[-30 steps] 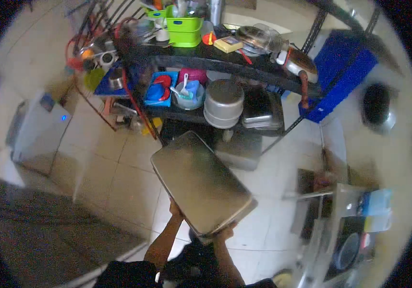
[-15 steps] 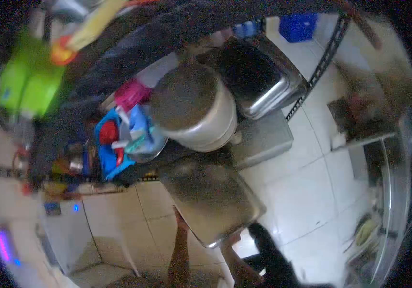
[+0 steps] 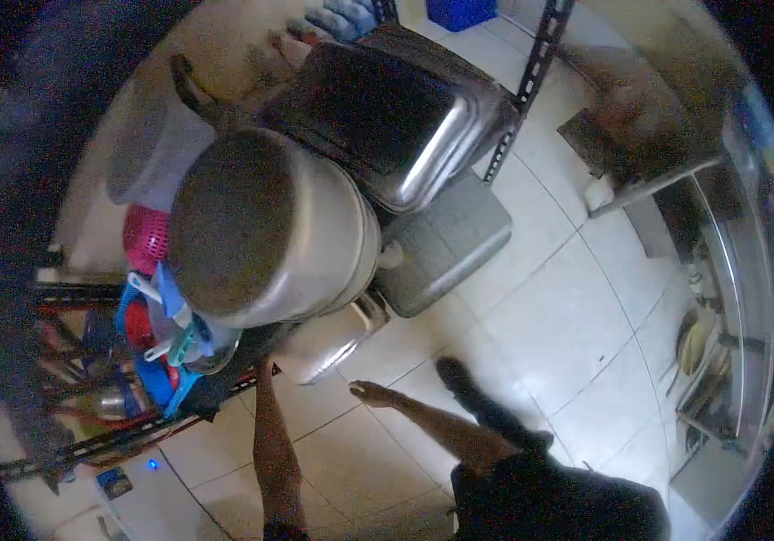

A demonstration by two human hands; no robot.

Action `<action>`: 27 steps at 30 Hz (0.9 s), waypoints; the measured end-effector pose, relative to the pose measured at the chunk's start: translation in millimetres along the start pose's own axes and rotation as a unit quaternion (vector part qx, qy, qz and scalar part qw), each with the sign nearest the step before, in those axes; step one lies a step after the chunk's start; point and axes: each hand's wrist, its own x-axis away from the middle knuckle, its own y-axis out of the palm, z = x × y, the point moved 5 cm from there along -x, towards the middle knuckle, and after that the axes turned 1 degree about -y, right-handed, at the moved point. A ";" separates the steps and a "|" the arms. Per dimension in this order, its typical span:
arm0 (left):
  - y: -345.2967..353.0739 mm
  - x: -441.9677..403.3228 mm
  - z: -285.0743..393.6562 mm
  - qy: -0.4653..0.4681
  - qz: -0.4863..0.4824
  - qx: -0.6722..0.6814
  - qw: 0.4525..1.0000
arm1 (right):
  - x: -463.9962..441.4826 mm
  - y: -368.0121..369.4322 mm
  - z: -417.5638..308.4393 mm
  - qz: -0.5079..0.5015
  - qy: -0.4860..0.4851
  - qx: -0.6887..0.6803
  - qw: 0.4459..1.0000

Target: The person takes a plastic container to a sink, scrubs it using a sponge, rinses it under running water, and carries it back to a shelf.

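Observation:
A metal tray (image 3: pixel 328 347) lies mostly under the shelf, below a large round metal pot (image 3: pixel 270 225), with its near end sticking out. My left hand (image 3: pixel 267 368) is at the tray's left edge; its fingers are mostly hidden. Apart from the tray, to its lower right, my right hand (image 3: pixel 372 393) is over the floor with its fingers curled together and nothing visible in them. A stack of dark and shiny trays (image 3: pixel 387 117) sits right of the pot. A grey lidded box (image 3: pixel 446 239) stands on the floor beside the metal tray.
Left of the pot are a pink basket (image 3: pixel 146 238) and a blue tray (image 3: pixel 160 383) with colourful utensils. A perforated shelf post (image 3: pixel 531 86) rises at the right of the shelf. White floor tiles (image 3: pixel 540 298) extend right, towards a metal rack (image 3: pixel 721 261). My foot (image 3: pixel 459 374) is nearby.
The metal tray has moved from in front of the shelf to under it. My right hand has let go of the tray. The view has moved closer to the pot and turned.

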 end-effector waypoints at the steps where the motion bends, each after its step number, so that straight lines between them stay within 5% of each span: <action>1: 0.1 1.6 -9.7 0.009 0.006 -0.030 0.999 | 52.8 -77.2 -93.4 -0.057 0.152 -0.030 0.986; 3: -3.8 12.8 -21.7 0.042 0.027 -0.109 0.993 | 125.0 -137.8 -96.1 0.056 0.020 -0.064 0.996; 4: -3.0 25.9 -27.7 0.064 0.037 -0.156 0.985 | 185.8 -162.2 -63.2 0.112 -0.100 0.131 0.980; 6: -2.1 55.4 -39.9 0.125 0.054 -0.255 0.957 | 309.9 -233.3 -36.2 0.234 -0.005 -0.149 0.961; 7: 5.2 78.9 -42.1 0.167 0.046 -0.300 0.938 | 391.5 -250.5 -4.9 0.322 0.080 -0.331 0.883; 8: 14.3 105.2 -44.5 0.214 0.032 -0.337 0.916 | 492.9 -267.6 -2.4 0.330 0.140 -0.047 0.932; 9: 23.8 139.4 -46.3 0.273 -0.003 -0.360 0.892 | 586.5 -277.2 -10.5 0.228 0.196 0.278 0.912; 10: 27.7 179.4 -50.9 0.338 -0.043 -0.376 0.862 | 679.4 -272.6 -41.2 0.295 0.297 0.253 0.872; 11: 30.5 230.9 -40.4 0.365 -0.090 -0.385 0.843 | 747.3 -262.5 -103.4 0.113 0.478 0.363 0.792; 12: 18.0 289.3 -41.6 0.277 -0.129 -0.409 0.860 | 825.3 -233.7 -125.9 0.143 0.512 0.383 0.755; 13: -0.8 338.1 -66.6 0.327 -0.147 -0.408 0.840 | 954.8 -184.8 -55.7 0.240 0.569 0.345 0.707; 14: -22.4 367.3 -130.0 0.264 -0.129 -0.511 0.808 | 985.3 -143.3 -95.4 0.048 0.544 0.439 0.714; 15: -25.8 405.1 -136.2 0.214 -0.195 -0.549 0.784 | 1050.2 -94.8 -97.5 0.167 0.417 0.395 0.801; 16: -24.3 442.1 -131.5 0.171 -0.263 -0.565 0.763 | 1098.0 -42.0 -135.8 0.087 0.397 0.591 0.697; 21: 10.8 547.1 -58.2 0.086 -0.433 -0.495 0.748 | 1113.2 139.4 -224.3 0.309 0.582 0.191 0.728; 27: 40.0 632.8 7.2 -0.026 -0.447 -0.451 0.772 | 1066.8 187.6 -256.1 0.533 0.471 -0.139 0.689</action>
